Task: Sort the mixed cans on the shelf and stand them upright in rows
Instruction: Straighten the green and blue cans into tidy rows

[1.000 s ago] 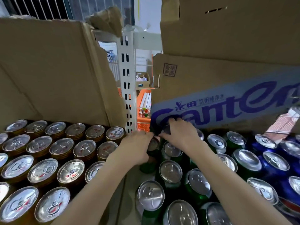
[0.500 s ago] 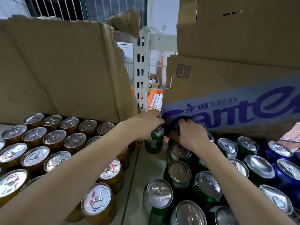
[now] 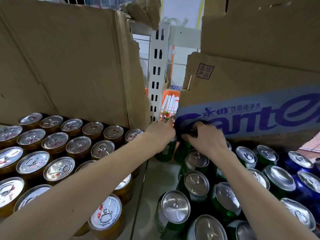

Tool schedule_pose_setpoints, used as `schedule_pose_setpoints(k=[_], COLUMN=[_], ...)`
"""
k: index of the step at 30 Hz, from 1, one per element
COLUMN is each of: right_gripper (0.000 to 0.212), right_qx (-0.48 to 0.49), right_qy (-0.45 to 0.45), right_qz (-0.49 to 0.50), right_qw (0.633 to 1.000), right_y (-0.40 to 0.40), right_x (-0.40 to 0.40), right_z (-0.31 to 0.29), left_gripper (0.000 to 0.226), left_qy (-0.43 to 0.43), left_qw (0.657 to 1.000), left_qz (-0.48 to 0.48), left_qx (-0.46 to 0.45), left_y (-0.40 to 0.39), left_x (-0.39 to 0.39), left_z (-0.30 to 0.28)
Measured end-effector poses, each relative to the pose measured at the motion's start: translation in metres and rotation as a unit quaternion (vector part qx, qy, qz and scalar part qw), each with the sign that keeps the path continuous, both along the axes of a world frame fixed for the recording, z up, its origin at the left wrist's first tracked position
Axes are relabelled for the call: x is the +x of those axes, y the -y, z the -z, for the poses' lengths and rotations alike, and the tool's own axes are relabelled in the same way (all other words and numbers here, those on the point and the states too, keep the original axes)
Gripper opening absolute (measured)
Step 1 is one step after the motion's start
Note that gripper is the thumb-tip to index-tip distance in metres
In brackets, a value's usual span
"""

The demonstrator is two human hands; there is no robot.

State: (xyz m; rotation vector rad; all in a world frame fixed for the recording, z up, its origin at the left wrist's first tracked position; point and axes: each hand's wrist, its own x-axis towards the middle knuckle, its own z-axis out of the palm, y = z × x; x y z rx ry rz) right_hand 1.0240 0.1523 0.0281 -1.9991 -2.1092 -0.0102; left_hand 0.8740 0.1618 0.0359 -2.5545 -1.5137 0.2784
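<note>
At the back of a stockroom shelf, a person's left hand (image 3: 160, 131) closes its grip over the top of a green can (image 3: 165, 150) standing just beside the shelf's slotted white upright (image 3: 158, 75), while the right hand (image 3: 205, 141) curls over another green can (image 3: 183, 149) right next to it, tucked under the edge of a cardboard box printed in blue (image 3: 242, 116). Both cans appear upright, at the head of the column of green cans (image 3: 196, 183) running toward the camera. Gold cans (image 3: 78, 146) stand in neat rows to the left in front of a torn carton (image 3: 69, 58); blue cans (image 3: 301, 161) fill the far right. A strip of bare shelf (image 3: 147, 196) separates gold from green. The risk from here seems to lie in the cramped corner: the overhanging box could catch a lifted can, and a forearm sweeping back across the packed rows might topple the gold can (image 3: 105, 213) nearest the gap, or knock the green column out of line.
</note>
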Motion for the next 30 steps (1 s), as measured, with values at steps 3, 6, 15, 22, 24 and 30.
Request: schedule_pose_setpoints(k=[3,6,15,22,24,30], right_gripper=[0.054,0.055,0.061,0.052,0.051,0.05], right_qx=[0.028,0.055,0.066,0.003,0.003,-0.041], right_qy=[-0.021,-0.017,0.01,0.015,0.013,-0.023], right_qz=[0.029,0.039,0.046,0.024,0.022,0.002], right_qw=[0.999,0.998,0.997,1.0,1.0,0.999], right_y=[0.002,-0.002,-0.009,0.0,0.002,0.004], right_x=[-0.005,-0.006,-0.014,-0.022,-0.023,-0.01], right_z=[-0.009,-0.028,-0.034,-0.005,-0.006,-0.012], left_gripper=[0.045,0.041,0.037,0.054,0.053,0.059], left_qy=[-0.002,0.019,0.081,0.044,0.049,0.069], left_qw=[1.0,0.999,0.996,0.998,0.998,0.997], left_qz=[0.006,-0.003,0.024,0.035,0.041,0.03], left_qx=[0.028,0.038,0.04,-0.004,0.002,0.002], left_y=[-0.001,-0.004,-0.005,-0.01,-0.008,0.004], left_x=[-0.002,-0.004,-0.012,-0.012,-0.013,-0.016], left_z=[0.006,0.011,0.021,0.031,0.03,0.024])
